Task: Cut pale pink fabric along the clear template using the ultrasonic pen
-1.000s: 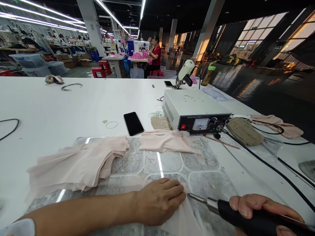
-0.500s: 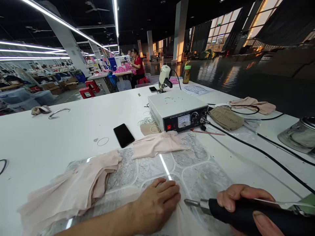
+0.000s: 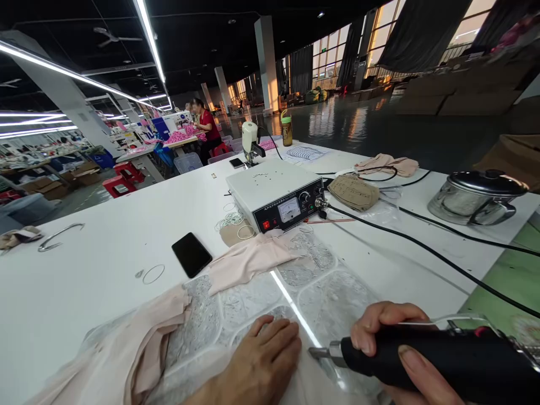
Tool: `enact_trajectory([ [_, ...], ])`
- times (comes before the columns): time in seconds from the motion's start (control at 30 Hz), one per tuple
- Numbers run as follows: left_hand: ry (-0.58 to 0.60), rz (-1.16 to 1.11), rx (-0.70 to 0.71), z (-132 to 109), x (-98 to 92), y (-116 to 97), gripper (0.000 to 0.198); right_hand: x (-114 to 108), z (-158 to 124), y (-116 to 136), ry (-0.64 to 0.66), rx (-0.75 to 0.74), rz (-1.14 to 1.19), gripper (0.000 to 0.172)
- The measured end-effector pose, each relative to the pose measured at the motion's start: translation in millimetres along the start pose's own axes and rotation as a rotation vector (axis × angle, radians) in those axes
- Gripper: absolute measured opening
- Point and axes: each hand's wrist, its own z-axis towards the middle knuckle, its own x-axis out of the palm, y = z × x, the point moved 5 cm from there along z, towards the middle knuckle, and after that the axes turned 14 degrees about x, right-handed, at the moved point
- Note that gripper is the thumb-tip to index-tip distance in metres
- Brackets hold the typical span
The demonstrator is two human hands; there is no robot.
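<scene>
My left hand [image 3: 265,354] lies palm down on thin pale pink fabric [image 3: 314,385] over a clear patterned plastic mat [image 3: 335,298], its fingers lightly bent and pressing. My right hand [image 3: 392,343] is wrapped round the black body of an ultrasonic cutter [image 3: 447,360]. The cutter's metal tip points left, just beside my left fingers; whether it touches the fabric I cannot tell. A stack of pale pink fabric pieces [image 3: 126,343] lies on the mat at the left. Another folded pale pink piece [image 3: 248,259] rests at the mat's far edge.
Beyond the mat stands a control box [image 3: 278,191] with a meter and lit red switch. A black cable [image 3: 405,242] runs from it to the right. A phone [image 3: 191,255], a glass pot [image 3: 472,197], a tan bundle [image 3: 353,192] and a bottle [image 3: 287,130] stand or lie around.
The view has turned to the right, so the table things appear further left and more of the glass pot shows. The cutter's tip stays close beside my left hand, which still presses the fabric.
</scene>
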Motion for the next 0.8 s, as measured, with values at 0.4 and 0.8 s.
enact_trajectory([
  [0.4, -0.05, 0.105, 0.027, -10.3, 11.3, -1.1, 0.033, -6.2, -2.4, -3.2, 0.021, 0.061, 0.0, 0.009],
  [0.8, 0.107, 0.164, 0.079, -2.0, -1.0, -2.9, 0.027, -4.0, 4.9, -1.8, -0.016, -0.022, 0.038, 0.009],
])
